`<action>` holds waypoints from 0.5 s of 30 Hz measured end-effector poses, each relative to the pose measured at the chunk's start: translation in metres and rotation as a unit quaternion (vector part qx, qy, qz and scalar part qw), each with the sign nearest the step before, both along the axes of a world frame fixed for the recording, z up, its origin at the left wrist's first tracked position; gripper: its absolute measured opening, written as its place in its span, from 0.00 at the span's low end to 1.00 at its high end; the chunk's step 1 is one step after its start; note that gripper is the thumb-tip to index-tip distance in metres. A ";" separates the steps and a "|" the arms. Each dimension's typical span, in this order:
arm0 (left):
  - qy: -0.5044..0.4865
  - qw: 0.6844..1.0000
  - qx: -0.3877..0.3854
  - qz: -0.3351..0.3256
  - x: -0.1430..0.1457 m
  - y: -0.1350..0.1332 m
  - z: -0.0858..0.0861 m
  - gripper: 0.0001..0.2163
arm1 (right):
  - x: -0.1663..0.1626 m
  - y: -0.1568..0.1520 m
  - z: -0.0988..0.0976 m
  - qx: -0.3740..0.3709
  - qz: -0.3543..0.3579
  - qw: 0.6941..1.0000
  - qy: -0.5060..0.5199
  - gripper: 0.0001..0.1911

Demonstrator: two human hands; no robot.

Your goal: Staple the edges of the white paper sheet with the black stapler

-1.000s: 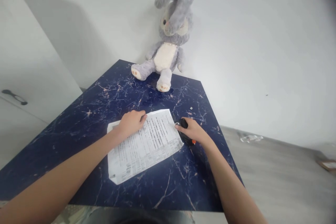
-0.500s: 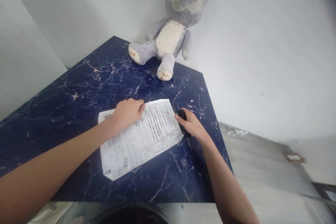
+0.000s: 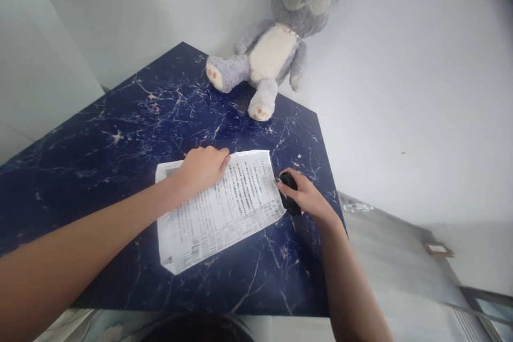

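A printed sheet of paper (image 3: 248,197) lies slanted on the dark blue marbled table (image 3: 248,288), its lower left corner folded up. My left hand (image 3: 205,168) rests on the sheet's upper part, fingers curled together at the far edge and pressing on the paper. My right hand (image 3: 302,192) is closed around a small black desk tool (image 3: 289,181) with a bit of shiny metal near the thumb. The tool touches or overlaps the sheet's right edge; whether it is a stapler or a hole punch I cannot tell.
A grey plush toy (image 3: 274,53) with a cream belly sits at the table's far corner against the wall. A tiny white scrap (image 3: 299,156) lies beyond my right hand. On the floor to the right are a clear plastic item (image 3: 358,207) and a brown object (image 3: 438,248).
The view has shifted slightly, so the toy, sheet and both hands appear farther right. My right hand still grips the black tool at the paper's edge, and my left hand stays on the sheet.
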State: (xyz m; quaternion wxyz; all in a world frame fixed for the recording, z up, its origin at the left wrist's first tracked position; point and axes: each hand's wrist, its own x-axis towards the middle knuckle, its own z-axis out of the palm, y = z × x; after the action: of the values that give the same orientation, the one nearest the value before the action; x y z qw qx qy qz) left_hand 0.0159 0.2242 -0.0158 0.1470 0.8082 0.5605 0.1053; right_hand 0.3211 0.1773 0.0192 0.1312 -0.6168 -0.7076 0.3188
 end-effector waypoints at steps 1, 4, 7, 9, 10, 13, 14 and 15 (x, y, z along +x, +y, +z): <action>0.007 1.000 0.004 -0.002 0.000 0.000 0.001 0.18 | 0.000 -0.001 0.003 -0.002 0.010 1.000 -0.001 0.16; 0.035 0.999 0.013 -0.008 0.001 -0.001 0.003 0.18 | 0.000 -0.004 0.011 -0.010 0.046 0.999 -0.013 0.14; 0.047 0.999 0.018 -0.004 0.001 -0.001 0.005 0.18 | 0.000 -0.006 0.015 -0.002 0.067 0.997 -0.034 0.12; 0.051 0.998 0.020 0.000 0.002 -0.003 0.006 0.18 | 0.000 -0.007 0.016 0.005 0.067 0.997 -0.049 0.11; 0.053 0.998 0.020 0.002 0.002 -0.004 0.006 0.18 | 0.001 -0.007 0.016 0.007 0.064 0.996 -0.056 0.11; 0.056 0.998 0.015 -0.001 0.004 -0.007 0.006 0.18 | 0.001 -0.006 0.017 0.020 0.043 0.996 -0.070 0.11; 0.055 0.998 0.014 -0.005 0.005 -0.008 0.006 0.18 | 0.000 -0.006 0.017 0.024 0.037 0.997 -0.070 0.12; 0.053 0.998 0.013 -0.006 0.006 -0.009 0.006 0.18 | 0.000 -0.007 0.017 0.028 0.034 0.997 -0.069 0.13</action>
State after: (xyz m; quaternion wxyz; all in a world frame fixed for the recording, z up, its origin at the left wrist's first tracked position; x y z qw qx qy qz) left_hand 0.0215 0.2148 -0.0096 0.1075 0.8178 0.5612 0.0684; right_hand 0.3206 0.1707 0.0366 0.0885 -0.6088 -0.7444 0.2596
